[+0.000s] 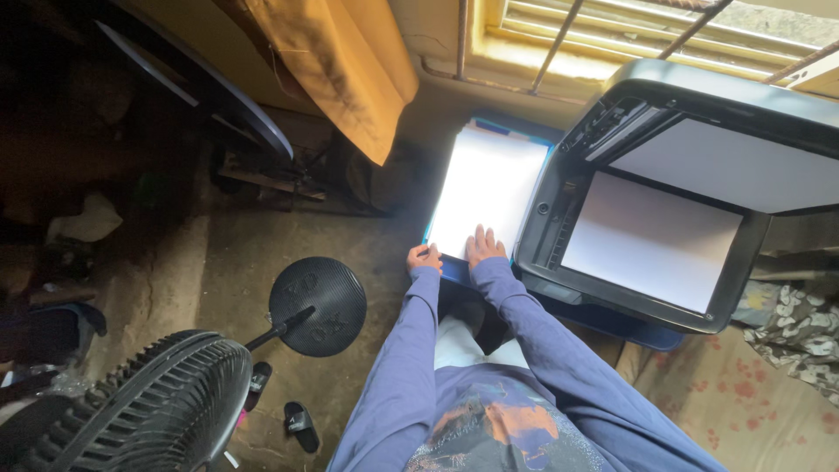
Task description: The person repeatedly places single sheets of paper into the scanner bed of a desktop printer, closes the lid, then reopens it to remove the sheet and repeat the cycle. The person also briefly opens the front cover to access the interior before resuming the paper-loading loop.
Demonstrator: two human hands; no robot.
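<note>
A stack of white paper (489, 183) lies on a blue folder (454, 269) beside a dark flatbed scanner (542, 218). The scanner lid (734, 105) stands raised, and a white sheet (651, 240) rests on the glass. My right hand (483, 246) lies flat on the near edge of the paper stack, fingers spread. At the stack's near left corner, my left hand (424, 257) curls its fingers around the edge of paper and folder. Both arms wear purple sleeves.
A black standing fan (166, 402) with a round base (317, 306) stands on the floor at the left. Black sandals (297, 424) lie beside it. An orange cloth (336, 61) hangs by a barred window (629, 35). A patterned mattress (752, 393) sits at the right.
</note>
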